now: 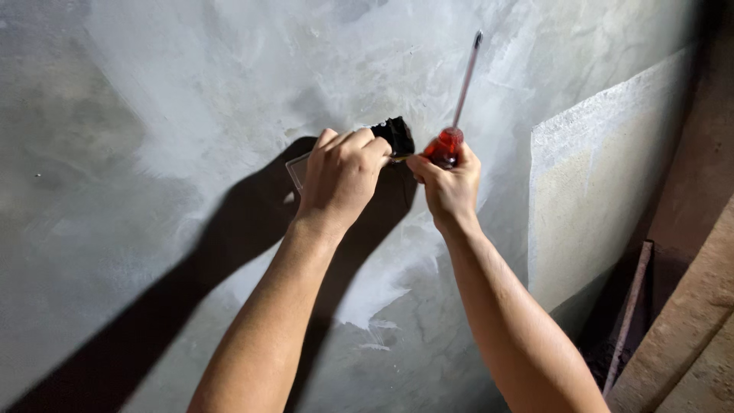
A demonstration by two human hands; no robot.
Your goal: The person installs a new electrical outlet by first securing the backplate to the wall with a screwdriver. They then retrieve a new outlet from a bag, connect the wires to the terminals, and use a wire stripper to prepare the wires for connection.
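Against the grey plastered wall [191,92], which fills most of the view, I note a pale board [604,191] leaning at 3 o'clock and a rusty rod [628,313] with timber planks [688,336] at 4 to 5 o'clock. Both forearms rise from 6 o'clock to the centre. My left hand [340,180] is curled tight around a black fitting [396,134] with a clear plate [298,170] showing at its 9 o'clock edge. My right hand [449,183] is wrapped round the red handle of a screwdriver [459,99], shaft pointing to 12 o'clock, clear of the fitting; its thumb and forefinger pinch toward the fitting at 9 o'clock, on what I cannot tell. In my judgement, good practice is to keep the fitting steady, work small parts with fingertips, and hold the shaft away from the wall.
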